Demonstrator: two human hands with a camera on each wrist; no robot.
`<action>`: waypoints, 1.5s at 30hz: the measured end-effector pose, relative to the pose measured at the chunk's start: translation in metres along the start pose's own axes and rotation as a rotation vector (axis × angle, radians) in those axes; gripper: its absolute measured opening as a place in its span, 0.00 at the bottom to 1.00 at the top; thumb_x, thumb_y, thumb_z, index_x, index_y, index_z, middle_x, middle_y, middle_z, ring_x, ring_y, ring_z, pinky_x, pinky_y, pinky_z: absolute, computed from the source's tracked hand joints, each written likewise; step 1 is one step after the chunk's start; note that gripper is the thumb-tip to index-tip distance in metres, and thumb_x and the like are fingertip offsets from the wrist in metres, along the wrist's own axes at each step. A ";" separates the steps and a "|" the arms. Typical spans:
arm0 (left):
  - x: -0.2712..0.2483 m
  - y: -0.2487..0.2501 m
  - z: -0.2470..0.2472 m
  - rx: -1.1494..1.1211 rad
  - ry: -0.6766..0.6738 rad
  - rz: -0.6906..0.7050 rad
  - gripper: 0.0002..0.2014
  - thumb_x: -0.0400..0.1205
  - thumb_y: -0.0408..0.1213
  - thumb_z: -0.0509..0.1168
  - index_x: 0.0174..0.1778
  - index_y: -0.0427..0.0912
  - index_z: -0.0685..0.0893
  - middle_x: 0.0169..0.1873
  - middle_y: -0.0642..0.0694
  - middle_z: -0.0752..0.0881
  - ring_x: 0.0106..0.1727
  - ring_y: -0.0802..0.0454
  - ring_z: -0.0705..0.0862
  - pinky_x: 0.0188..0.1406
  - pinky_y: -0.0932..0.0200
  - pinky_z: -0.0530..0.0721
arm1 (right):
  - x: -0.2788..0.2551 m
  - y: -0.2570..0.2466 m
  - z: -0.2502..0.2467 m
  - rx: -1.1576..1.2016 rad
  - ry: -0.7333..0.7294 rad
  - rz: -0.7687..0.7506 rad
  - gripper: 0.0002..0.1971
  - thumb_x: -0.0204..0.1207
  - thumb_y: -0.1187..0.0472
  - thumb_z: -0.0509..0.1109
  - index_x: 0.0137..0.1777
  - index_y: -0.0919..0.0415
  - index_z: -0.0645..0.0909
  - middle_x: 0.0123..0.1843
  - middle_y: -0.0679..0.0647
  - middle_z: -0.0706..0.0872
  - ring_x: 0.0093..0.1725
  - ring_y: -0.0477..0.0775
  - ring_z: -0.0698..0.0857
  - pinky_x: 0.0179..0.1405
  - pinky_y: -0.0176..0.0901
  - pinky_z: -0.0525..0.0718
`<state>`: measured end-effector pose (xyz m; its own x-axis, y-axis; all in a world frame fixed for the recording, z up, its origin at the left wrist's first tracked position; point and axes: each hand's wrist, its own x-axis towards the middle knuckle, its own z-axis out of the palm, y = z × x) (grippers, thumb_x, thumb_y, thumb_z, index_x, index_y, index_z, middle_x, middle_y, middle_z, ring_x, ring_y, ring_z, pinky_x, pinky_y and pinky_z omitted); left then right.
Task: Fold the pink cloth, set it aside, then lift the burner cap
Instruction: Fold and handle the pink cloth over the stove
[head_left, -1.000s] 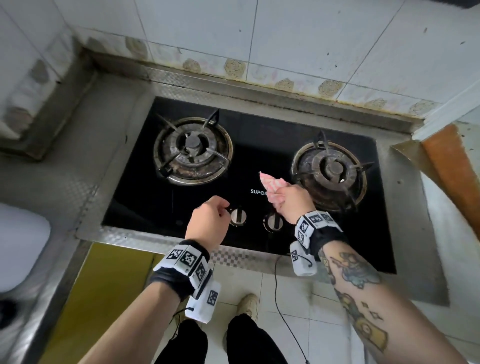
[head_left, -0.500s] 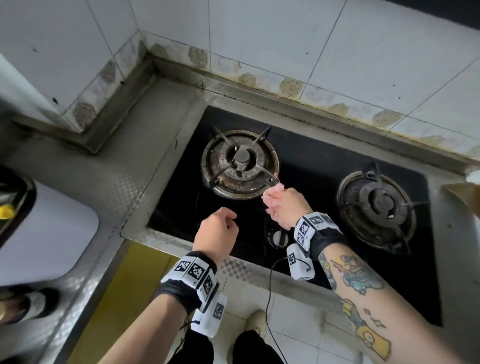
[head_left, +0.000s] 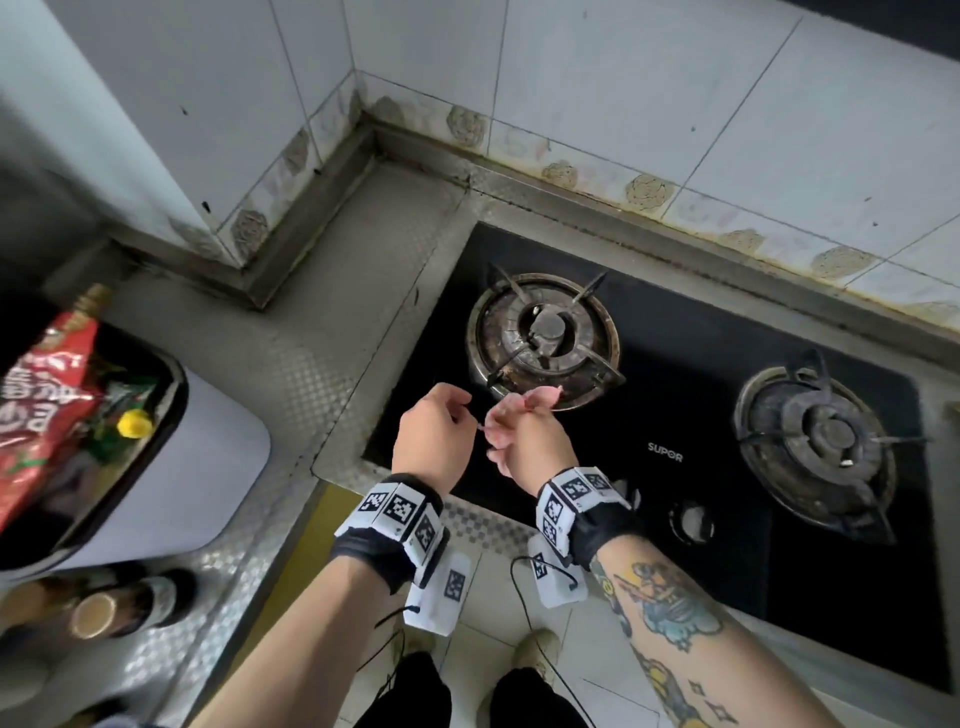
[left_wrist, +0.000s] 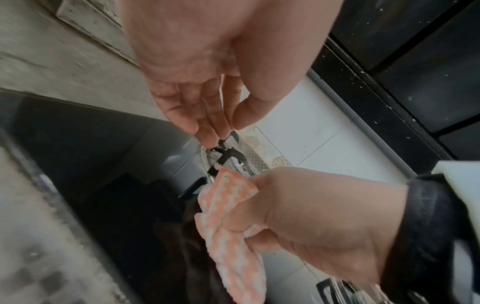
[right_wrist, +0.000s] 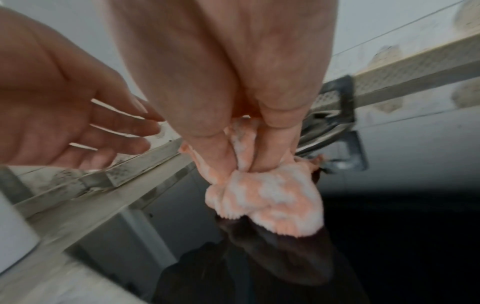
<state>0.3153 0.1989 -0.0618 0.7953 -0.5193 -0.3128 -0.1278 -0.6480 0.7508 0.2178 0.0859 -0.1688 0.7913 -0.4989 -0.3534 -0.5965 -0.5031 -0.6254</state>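
My right hand (head_left: 524, 436) grips the bunched pink cloth (head_left: 540, 399) above the black glass hob, just in front of the left burner. The cloth (right_wrist: 265, 197) hangs crumpled from my right fingers (right_wrist: 223, 154), and a striped length of cloth (left_wrist: 228, 216) trails down past that fist. My left hand (head_left: 436, 431) hovers a little to the left of the cloth, its fingers (left_wrist: 207, 115) loosely extended and holding nothing. The round dark burner cap (head_left: 549, 328) sits at the centre of the left burner, beyond both hands.
A second burner (head_left: 821, 447) lies at the right of the hob (head_left: 675, 415), with a knob (head_left: 693, 522) near the front edge. On the steel counter (head_left: 322, 364) to the left stand a white appliance (head_left: 208, 467), a red packet (head_left: 36, 410) and a bottle (head_left: 104, 613).
The view has swung left and both hands have moved left, from near the knobs to in front of the left burner. The left hand has come close beside the cloth.
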 end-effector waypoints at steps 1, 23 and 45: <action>0.001 -0.005 -0.006 -0.008 0.017 -0.014 0.13 0.78 0.33 0.60 0.53 0.47 0.86 0.42 0.52 0.88 0.49 0.49 0.85 0.43 0.63 0.74 | 0.004 -0.005 0.004 0.111 0.039 -0.083 0.09 0.68 0.58 0.68 0.45 0.48 0.87 0.43 0.21 0.76 0.36 0.22 0.71 0.31 0.33 0.68; 0.005 -0.065 -0.070 -0.028 0.123 -0.067 0.08 0.79 0.35 0.63 0.51 0.44 0.86 0.42 0.50 0.89 0.46 0.51 0.84 0.42 0.65 0.74 | 0.010 -0.131 0.020 -0.339 -0.188 -0.304 0.11 0.76 0.63 0.68 0.55 0.52 0.87 0.64 0.53 0.81 0.63 0.57 0.77 0.57 0.49 0.78; -0.084 0.032 0.078 0.141 -0.064 0.121 0.12 0.80 0.32 0.62 0.58 0.42 0.85 0.43 0.52 0.85 0.44 0.55 0.79 0.42 0.67 0.71 | -0.205 0.092 -0.075 -0.470 -0.194 -0.163 0.08 0.79 0.60 0.67 0.55 0.55 0.85 0.57 0.54 0.81 0.55 0.57 0.78 0.51 0.52 0.79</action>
<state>0.1977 0.1783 -0.0570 0.7305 -0.6296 -0.2645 -0.3060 -0.6480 0.6974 -0.0094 0.0891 -0.1019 0.8627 -0.2703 -0.4274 -0.4241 -0.8472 -0.3201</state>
